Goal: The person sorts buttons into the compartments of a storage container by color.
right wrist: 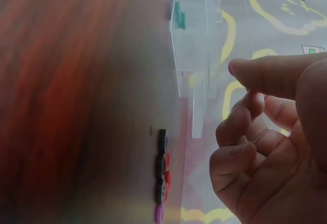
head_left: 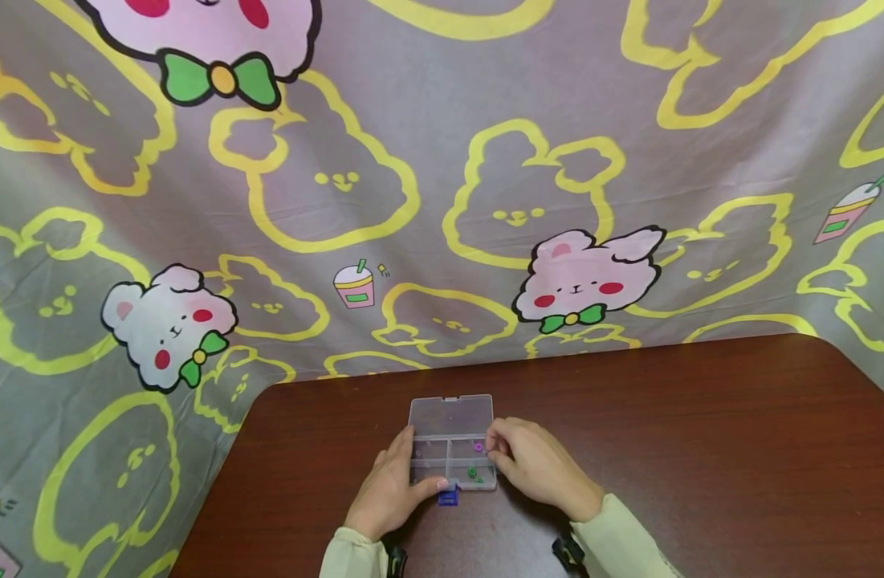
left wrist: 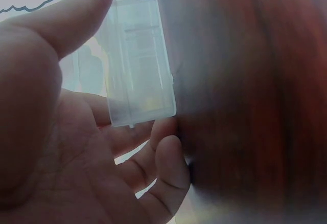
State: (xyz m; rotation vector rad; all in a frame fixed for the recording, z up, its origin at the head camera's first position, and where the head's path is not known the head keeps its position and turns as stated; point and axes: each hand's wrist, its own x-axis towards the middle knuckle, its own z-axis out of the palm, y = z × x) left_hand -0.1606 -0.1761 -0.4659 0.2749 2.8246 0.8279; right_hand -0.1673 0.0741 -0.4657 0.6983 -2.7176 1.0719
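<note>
Brown table (head_left: 702, 449); loose pieces (right wrist: 163, 141) near clear box (head_left: 448, 449); left hand (head_left: 393, 483) holds box; right hand (head_left: 534, 464) beside, grip unclear.

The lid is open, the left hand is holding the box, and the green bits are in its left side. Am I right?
Nearly! The green bits are in the box's right side, as the head view shows. The lid is open and the left hand is holding the box.
</note>
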